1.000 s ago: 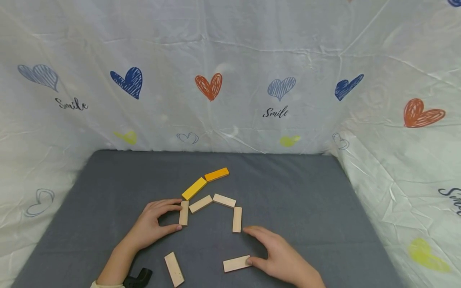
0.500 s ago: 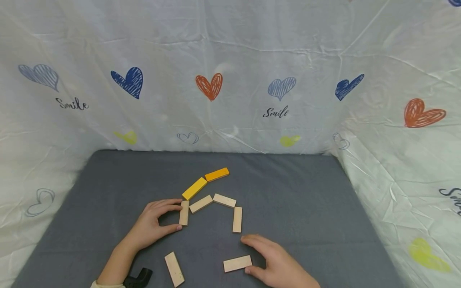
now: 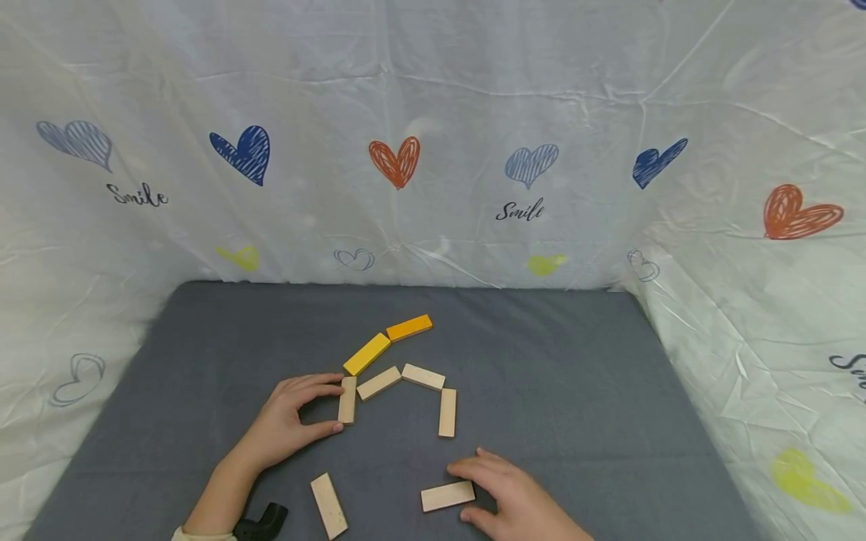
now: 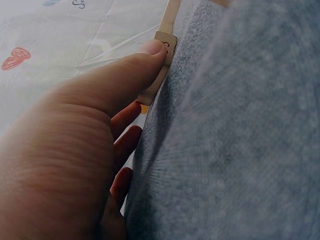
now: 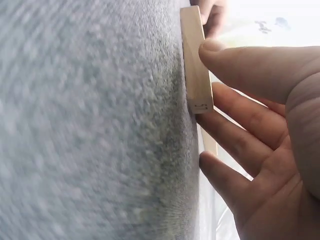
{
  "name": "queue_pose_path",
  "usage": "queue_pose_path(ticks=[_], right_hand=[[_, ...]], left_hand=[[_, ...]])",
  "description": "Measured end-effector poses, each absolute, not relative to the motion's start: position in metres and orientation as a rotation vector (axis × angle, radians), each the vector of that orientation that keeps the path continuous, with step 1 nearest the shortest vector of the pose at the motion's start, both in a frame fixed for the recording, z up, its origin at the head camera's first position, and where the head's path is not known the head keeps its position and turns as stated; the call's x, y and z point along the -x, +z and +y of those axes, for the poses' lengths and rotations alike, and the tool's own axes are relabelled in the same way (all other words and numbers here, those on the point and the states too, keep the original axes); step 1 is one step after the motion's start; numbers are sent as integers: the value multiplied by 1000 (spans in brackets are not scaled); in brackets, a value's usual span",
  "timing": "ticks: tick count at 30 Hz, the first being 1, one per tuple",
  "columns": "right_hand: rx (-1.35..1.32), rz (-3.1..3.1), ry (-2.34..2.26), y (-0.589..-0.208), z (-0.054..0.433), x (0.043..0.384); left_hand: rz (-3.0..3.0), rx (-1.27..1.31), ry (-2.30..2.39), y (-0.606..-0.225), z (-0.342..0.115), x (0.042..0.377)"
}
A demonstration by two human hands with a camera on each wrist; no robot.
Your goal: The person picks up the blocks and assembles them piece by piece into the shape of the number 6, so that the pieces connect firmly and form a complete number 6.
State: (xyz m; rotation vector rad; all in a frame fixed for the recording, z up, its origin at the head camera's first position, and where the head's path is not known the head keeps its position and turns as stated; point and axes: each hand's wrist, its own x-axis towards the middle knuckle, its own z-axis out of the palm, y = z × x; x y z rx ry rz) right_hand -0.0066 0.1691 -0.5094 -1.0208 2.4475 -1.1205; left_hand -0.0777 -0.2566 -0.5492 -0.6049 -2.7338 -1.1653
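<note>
In the head view, my left hand spans a plain wooden block, holding it between thumb and fingertips at its two ends. The left wrist view shows the thumb pressed on the numbered end of this block. My right hand lies around the right end of another plain block, thumb on the near side and fingers on the far side, with small gaps showing from above. Seen from the right wrist, this block bears a number on its end, and the thumb overlaps its edge.
Three more plain blocks continue an arch from the left-hand block. A yellow block and an orange block form an outer curve behind. One plain block lies near the front of the grey cloth. A printed curtain closes the back.
My right hand has drawn back toward the near side, its forefinger leaving the arch's right block for the far side of the loose block. The left hand has stayed in place.
</note>
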Motion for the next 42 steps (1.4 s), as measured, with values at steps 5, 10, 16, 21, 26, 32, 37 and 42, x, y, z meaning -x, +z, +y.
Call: queue_pose_path(ticks=[5,10,16,21,26,32,37,42], right_hand=[[1095,2474,-1126,-512,168,7],[1113,2486,-1136,-513,167,6],[1099,2500,-1141,-513,164,6],[1083,2502,-1145,-512,163,6],[1085,2494,-1160,-514,163,7],[1053,2476,-1140,-511,164,6],[1041,2463,-1139,-509,163,6],[1070,2461,-1147,-509,161,7]], left_hand=[[-2729,605,-1167,-549,-256,78],[-2732,597,-1180,-549,-257,77],[-2737,582,-1195,-549,-257,77],[-2737,579,-1191,-549,-257,77],[-2741,579,-1187,-548,-257,77],[-2759,569,-1192,-547,-256,77],[-2754,576,-1187,-547,-257,77],[-2752,580,-1183,-547,-257,77]])
